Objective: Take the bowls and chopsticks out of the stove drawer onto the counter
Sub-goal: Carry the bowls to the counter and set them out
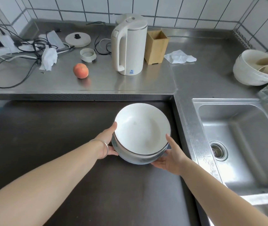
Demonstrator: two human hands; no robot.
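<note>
Currently held: a stack of bowls (142, 133), white inside and grey-blue outside, carried between both hands above the dark stove top (48, 144), near its right edge and just short of the steel counter (130, 85). Left hand (108, 141) pressed against the stack's left wall, thumb hooked at the rim, fingers hidden beneath. Right hand (170, 156) cupped under the lower right side, palm up, thumb resting on the rim. Both closed on the stack by side pressure and support from below, not clamped over the top.

Risks, as a judgement: looks like at least two nested bowls, so a tilt could let the upper one slide or rattle inside the lower. Glazed walls, probably slick, with only thumbs over the rim; any slackening and down onto the stove top. Landing spots crowded: kettle (129, 46), peach (80, 70) and wooden box (156, 46) ahead on the counter, sink (237, 144) open to the right, another pile of bowls (257, 67) at far right. Could clip the counter's raised edge if carried too low.

Orientation: mouth up, tipped slightly toward the camera. Round, so no true long axis; stacking axis near vertical, leaning a little toward the person. No chopsticks to be seen, drawer out of view
</note>
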